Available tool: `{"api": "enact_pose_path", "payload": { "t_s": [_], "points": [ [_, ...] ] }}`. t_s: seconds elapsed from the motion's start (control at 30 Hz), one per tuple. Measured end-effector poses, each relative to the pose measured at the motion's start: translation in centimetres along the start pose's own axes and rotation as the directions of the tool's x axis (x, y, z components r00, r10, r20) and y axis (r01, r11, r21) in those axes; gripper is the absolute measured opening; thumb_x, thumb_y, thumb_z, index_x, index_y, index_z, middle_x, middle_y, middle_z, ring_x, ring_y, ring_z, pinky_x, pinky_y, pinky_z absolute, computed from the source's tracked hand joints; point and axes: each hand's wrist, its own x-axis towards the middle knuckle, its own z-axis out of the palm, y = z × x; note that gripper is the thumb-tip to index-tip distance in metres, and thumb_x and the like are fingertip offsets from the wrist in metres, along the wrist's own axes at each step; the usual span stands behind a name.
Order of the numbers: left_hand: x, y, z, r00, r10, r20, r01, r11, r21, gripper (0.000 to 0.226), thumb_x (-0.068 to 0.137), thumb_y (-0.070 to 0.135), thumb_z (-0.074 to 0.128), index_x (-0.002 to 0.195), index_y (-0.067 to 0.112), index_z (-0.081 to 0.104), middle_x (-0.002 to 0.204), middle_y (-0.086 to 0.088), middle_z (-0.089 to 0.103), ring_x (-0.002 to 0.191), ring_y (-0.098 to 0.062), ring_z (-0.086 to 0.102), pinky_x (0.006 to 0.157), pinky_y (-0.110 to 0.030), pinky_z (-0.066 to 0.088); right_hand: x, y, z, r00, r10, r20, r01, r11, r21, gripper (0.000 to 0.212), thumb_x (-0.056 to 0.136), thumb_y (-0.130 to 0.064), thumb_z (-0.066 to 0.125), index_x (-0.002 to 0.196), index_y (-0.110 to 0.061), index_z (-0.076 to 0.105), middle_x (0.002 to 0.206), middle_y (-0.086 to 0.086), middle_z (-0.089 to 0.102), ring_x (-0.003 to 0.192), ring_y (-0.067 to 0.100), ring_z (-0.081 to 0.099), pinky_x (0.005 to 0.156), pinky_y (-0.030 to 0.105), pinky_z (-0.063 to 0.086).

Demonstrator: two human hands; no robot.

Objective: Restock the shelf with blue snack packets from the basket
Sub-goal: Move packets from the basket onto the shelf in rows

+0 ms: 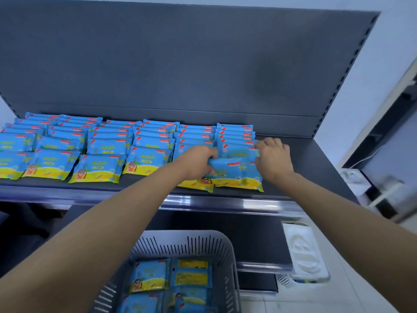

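Basket (180, 233) cut off below; packet (232, 170) partly hidden.

Six columns of blue snack packets (97, 168) are lying across one shelf (304, 166) from left to right, each column overlapping from near to far. The leftmost is being cut off by the frame edge, and the number within each column is not showing clearly. Two hands are meeting at the rightmost column, where the left hand (198, 161) and the right hand (274, 159) are together gripping one front packet (234, 175). Nearer, one basket (180, 242) is holding at least four such packets. One white tray (304, 249) is sitting at the right.
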Motion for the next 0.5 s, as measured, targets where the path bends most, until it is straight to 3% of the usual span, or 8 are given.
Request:
{"api": "enact_pose_path", "payload": {
  "t_s": [0.17, 0.23, 0.33, 0.5],
  "points": [
    [2.2, 2.6, 1.9, 0.997, 0.053, 0.048, -0.054, 0.998, 0.023, 0.017, 0.083, 0.013, 0.068, 0.087, 0.015, 0.052, 0.089, -0.002, 0.053, 0.084, -0.02, 0.048, 0.072, -0.029, 0.041, -1.2, 2.8, -0.7, 0.998, 0.056, 0.002, -0.056, 0.998, 0.005, 0.035, 0.091, -0.014, 0.046, 0.126, -0.012, 0.052, 0.13, 0.01, 0.051, 0.122, 0.029, 0.04, 0.099, 0.039, 0.031],
    [3.1, 3.4, 2.7, 0.997, 0.06, 0.058, -0.062, 0.997, 0.043, 0.019, 0.084, 0.013, 0.068, 0.1, 0.011, 0.059, 0.099, -0.007, 0.06, 0.087, -0.021, 0.052, 0.074, -0.03, 0.043, -1.7, 3.6, -0.8, 0.998, 0.061, 0.006, -0.061, 0.998, 0.008, 0.035, 0.092, -0.015, 0.047, 0.127, -0.014, 0.052, 0.131, 0.01, 0.052, 0.123, 0.029, 0.04, 0.099, 0.039, 0.031],
    [4.2, 4.0, 3.5, 0.997, 0.053, 0.052, -0.06, 0.988, 0.143, 0.04, 0.083, 0.016, 0.068, 0.121, 0.012, 0.055, 0.117, -0.007, 0.061, 0.103, -0.026, 0.058, 0.085, -0.034, 0.047, -2.1, 4.6, -0.9, 0.998, 0.056, 0.013, -0.056, 0.998, 0.011, 0.035, 0.093, -0.017, 0.047, 0.127, -0.014, 0.053, 0.129, 0.009, 0.053, 0.122, 0.029, 0.042, 0.099, 0.039, 0.032],
    [5.8, 3.6, 4.6, 1.0, 0.027, 0.012, -0.029, 0.951, 0.307, 0.04, 0.083, 0.025, 0.067, 0.117, 0.013, 0.051, 0.117, -0.006, 0.06, 0.108, -0.026, 0.056, 0.093, -0.038, 0.04, -2.1, 5.2, -0.4, 0.999, 0.035, 0.006, -0.035, 0.999, 0.03, 0.032, 0.093, -0.016, 0.047, 0.124, -0.013, 0.055, 0.127, 0.009, 0.055, 0.12, 0.028, 0.044, 0.098, 0.038, 0.033]
  ]
}}
